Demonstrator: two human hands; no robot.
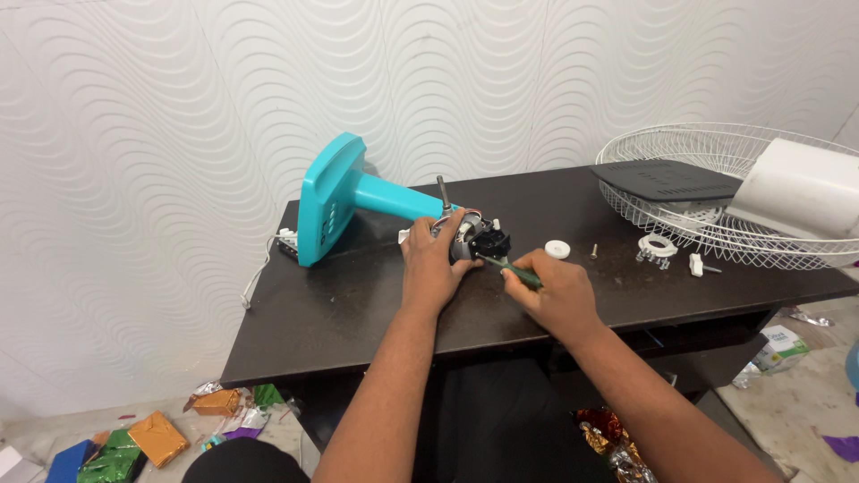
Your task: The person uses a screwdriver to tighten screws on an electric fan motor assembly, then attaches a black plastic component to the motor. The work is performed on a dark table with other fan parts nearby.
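Note:
A teal table-fan stand (333, 199) lies on its side on the dark wooden table (358, 313), base to the left. Its bare motor (479, 238), black and metal with a shaft sticking up, sits at the stand's right end. My left hand (429, 268) is wrapped around the motor from the near side. My right hand (553, 291) grips a green-handled screwdriver (510, 266) whose tip touches the motor's black rear part.
A white wire fan guard (716, 201) rests at the table's right with a dark flat panel and a white housing (801, 188) on it. A white round cap (557, 249), a screw (592, 252) and small white parts (659, 249) lie nearby. Shiny wrappers litter the floor.

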